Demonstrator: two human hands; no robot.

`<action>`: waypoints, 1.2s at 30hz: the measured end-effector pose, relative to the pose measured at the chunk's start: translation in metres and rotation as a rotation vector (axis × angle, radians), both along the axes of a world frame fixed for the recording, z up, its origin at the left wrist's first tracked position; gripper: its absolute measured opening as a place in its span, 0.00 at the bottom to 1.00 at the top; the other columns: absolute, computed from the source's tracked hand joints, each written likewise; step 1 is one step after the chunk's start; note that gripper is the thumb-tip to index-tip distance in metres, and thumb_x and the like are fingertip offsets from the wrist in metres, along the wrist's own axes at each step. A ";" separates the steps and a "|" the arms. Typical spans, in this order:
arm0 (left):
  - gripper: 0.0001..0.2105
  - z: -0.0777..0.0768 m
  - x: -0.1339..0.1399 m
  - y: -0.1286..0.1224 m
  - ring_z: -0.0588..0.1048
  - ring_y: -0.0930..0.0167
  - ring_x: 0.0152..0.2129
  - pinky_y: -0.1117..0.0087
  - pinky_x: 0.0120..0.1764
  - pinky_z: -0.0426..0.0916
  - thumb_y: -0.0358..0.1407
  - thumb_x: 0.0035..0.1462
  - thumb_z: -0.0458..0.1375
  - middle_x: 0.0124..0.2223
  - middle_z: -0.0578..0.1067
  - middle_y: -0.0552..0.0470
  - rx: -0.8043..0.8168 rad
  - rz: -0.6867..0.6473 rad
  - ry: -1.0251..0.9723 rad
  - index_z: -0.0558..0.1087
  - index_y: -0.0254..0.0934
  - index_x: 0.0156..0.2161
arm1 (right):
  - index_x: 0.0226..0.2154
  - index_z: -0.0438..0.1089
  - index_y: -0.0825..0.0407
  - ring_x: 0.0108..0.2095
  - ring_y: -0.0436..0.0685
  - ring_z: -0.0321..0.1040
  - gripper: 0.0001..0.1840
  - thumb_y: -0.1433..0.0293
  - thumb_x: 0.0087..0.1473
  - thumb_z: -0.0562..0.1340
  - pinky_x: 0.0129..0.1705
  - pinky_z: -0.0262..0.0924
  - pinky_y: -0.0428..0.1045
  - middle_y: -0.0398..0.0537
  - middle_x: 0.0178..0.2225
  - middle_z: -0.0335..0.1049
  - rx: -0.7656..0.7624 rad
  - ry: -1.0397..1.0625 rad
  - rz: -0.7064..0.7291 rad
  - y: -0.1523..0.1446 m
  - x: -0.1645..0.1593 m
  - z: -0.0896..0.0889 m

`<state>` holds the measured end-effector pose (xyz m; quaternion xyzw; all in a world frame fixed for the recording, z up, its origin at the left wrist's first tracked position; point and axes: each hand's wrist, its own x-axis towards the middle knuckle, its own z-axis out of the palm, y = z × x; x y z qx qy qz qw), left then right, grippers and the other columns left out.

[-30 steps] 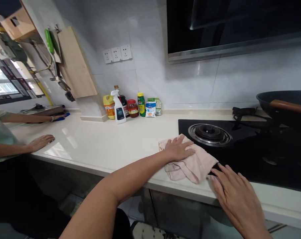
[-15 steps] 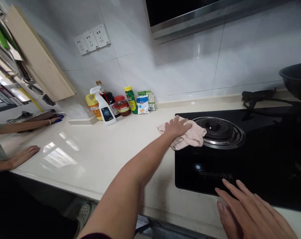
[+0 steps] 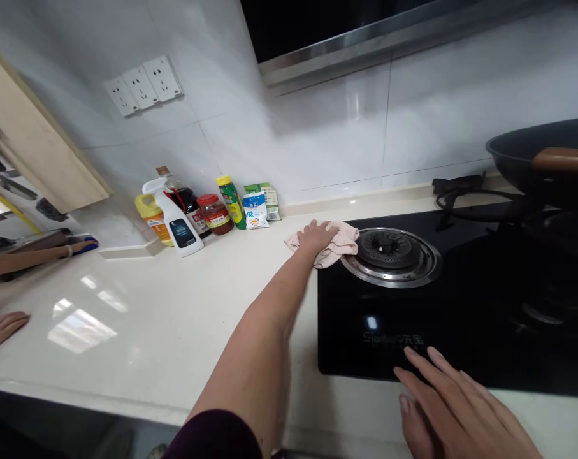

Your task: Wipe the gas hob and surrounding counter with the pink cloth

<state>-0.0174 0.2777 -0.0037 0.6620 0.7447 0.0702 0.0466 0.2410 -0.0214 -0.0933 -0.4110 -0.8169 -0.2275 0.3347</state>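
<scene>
My left hand (image 3: 316, 236) presses down on a pale pink cloth (image 3: 339, 245), its fingers lying over the bunched fabric. The cloth straddles the back left corner of the black glass hob (image 3: 360, 357) and the white counter (image 3: 174, 319). Its right edge touches the metal rim of the round burner (image 3: 391, 255). My right hand (image 3: 461, 408) is open and empty above the hob's front edge, palm down, with the thumb apart from the fingers. Whether it touches the surface, I cannot tell.
A white spray bottle (image 3: 178, 223), a red-lidded jar (image 3: 215, 213), a yellow-capped container (image 3: 231, 201) and packets (image 3: 256, 210) stand by the wall. A wok (image 3: 522, 159) sits at back right, under the range hood (image 3: 327, 57). At left, another person's hand (image 3: 4, 328) rests on the counter.
My left hand and the cloth have moved back toward the wall along the hob's left edge. The view has turned right, showing more of the wok. My right hand stays open near the hob's front.
</scene>
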 end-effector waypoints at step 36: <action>0.32 0.004 -0.033 -0.292 0.47 0.54 0.70 0.46 0.67 0.44 0.63 0.65 0.34 0.75 0.42 0.55 -0.067 -0.428 0.006 0.50 0.60 0.70 | 0.53 0.74 0.55 0.59 0.69 0.65 0.27 0.59 0.66 0.48 0.58 0.59 0.65 0.58 0.57 0.71 -0.007 0.063 -0.060 -0.010 -0.010 -0.001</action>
